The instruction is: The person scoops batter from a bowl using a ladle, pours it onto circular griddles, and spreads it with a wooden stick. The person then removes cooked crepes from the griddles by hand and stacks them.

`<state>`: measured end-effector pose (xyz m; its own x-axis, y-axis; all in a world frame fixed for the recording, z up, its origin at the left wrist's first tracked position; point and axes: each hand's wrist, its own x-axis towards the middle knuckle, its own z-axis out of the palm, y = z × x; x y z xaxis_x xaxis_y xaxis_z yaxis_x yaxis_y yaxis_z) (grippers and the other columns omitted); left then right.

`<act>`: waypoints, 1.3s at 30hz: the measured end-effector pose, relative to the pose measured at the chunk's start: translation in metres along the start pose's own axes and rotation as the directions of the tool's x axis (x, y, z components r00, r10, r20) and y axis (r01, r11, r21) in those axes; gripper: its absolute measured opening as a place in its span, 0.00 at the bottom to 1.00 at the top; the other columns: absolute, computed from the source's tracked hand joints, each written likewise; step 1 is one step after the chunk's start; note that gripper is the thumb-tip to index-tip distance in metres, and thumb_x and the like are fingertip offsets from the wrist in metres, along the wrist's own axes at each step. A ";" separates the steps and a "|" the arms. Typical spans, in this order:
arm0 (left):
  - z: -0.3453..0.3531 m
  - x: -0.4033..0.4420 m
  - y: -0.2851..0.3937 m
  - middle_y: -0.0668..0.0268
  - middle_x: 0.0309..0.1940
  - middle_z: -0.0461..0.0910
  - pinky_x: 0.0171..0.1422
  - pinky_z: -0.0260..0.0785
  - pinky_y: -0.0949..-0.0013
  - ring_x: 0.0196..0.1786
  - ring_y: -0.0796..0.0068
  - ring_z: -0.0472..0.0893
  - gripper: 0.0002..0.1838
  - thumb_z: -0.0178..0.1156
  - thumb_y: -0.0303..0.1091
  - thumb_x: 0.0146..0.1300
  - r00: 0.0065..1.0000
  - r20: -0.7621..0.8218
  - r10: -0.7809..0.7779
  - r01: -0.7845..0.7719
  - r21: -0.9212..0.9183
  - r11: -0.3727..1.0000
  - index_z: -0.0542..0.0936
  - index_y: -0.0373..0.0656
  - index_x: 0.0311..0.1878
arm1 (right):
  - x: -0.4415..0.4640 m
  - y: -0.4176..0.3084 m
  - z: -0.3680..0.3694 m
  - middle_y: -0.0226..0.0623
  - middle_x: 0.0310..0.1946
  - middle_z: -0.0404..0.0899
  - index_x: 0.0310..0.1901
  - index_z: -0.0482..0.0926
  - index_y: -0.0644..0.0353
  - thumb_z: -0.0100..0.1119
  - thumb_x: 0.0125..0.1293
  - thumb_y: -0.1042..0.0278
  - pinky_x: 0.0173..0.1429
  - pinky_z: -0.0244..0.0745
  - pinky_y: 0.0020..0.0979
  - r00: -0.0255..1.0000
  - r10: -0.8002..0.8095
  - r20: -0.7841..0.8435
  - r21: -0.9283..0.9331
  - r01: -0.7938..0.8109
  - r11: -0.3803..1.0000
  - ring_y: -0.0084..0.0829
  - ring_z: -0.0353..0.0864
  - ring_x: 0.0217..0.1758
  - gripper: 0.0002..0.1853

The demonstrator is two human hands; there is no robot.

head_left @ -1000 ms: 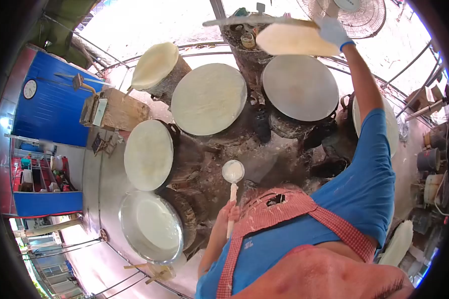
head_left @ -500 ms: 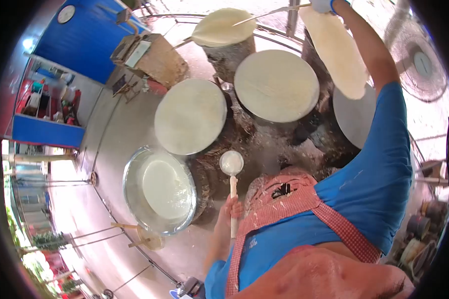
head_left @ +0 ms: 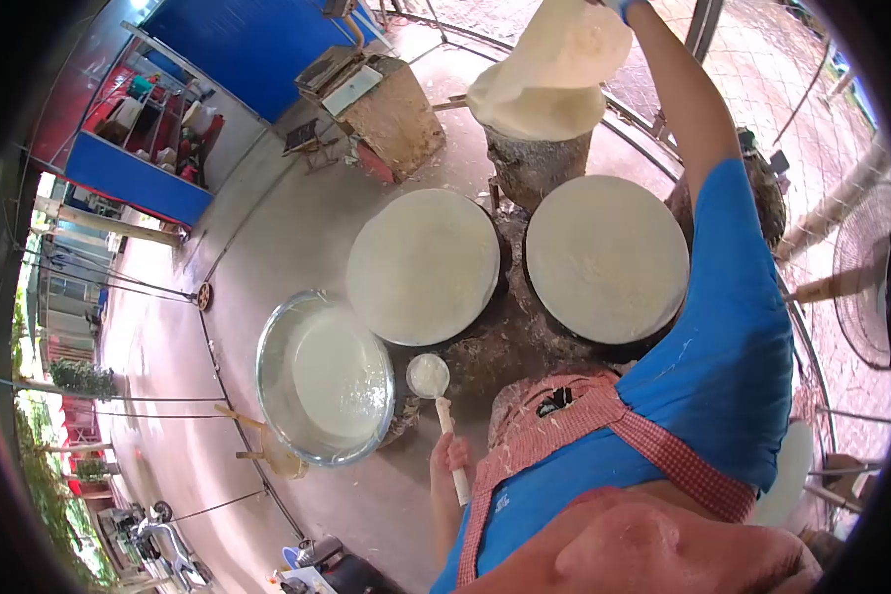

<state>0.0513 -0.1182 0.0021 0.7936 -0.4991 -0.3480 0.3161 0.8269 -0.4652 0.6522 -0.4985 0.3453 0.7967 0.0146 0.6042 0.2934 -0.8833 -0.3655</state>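
Observation:
My left hand [head_left: 450, 453] is wrapped around the pale handle of a ladle [head_left: 429, 376], whose round bowl carries whitish batter. Beside the ladle stands a wide metal basin [head_left: 269, 421] of white batter [head_left: 339, 371]. At the top edge, partly cut off, my right hand [head_left: 614, 5] is up by a thin pale sheet [head_left: 574, 45]. The sheet hangs in folds onto a drum-like stand [head_left: 537, 163]. The thin stick seen in this hand earlier is hidden now. Two round pale cooking surfaces [head_left: 424, 267] [head_left: 609, 259] lie between my hands.
A box-like stand [head_left: 391, 114] is at the back, near a blue wall [head_left: 243, 59]. A fan [head_left: 861, 277] stands at the right. Cables [head_left: 208, 346] cross the floor on the left, and a parked motorbike [head_left: 168, 544] is at lower left.
My right hand has swung left with the sheet, which now folds down over the drum-like stand. The view has turned. My left hand still holds the ladle, its bowl closer to the basin.

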 end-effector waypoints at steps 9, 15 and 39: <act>0.042 0.026 -0.039 0.74 0.14 0.54 0.14 0.51 0.81 0.13 0.85 0.54 0.11 0.45 0.31 0.65 0.925 -0.198 0.323 -0.354 -0.145 0.924 0.72 0.38 0.46 | -0.157 0.127 0.184 0.44 0.19 0.77 0.33 0.78 0.65 0.53 0.56 0.56 0.30 0.72 0.36 0.776 0.627 -0.068 0.435 -0.543 0.718 0.34 0.79 0.24 0.17; 0.023 0.016 -0.036 0.73 0.14 0.55 0.13 0.52 0.81 0.14 0.85 0.56 0.13 0.45 0.29 0.64 0.936 -0.164 0.310 -0.312 0.018 0.950 0.70 0.39 0.51 | -0.187 0.235 0.340 0.50 0.30 0.79 0.32 0.80 0.61 0.50 0.52 0.57 0.36 0.74 0.37 0.715 0.679 0.166 0.010 -0.689 0.724 0.38 0.81 0.36 0.16; 0.048 0.035 -0.056 0.73 0.13 0.55 0.12 0.54 0.82 0.12 0.88 0.56 0.14 0.46 0.30 0.64 0.925 -0.192 0.329 -0.349 -0.081 0.933 0.69 0.40 0.53 | -0.120 0.234 0.273 0.51 0.19 0.77 0.27 0.77 0.64 0.45 0.51 0.60 0.33 0.72 0.42 0.798 0.580 0.166 0.195 -0.603 0.774 0.45 0.79 0.26 0.16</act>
<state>0.0864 -0.1701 0.0552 0.7380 -0.2390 -0.6311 -0.0245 0.9251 -0.3790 0.7698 -0.5788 -0.0062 0.8934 -0.4226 0.1525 -0.1503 -0.6009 -0.7851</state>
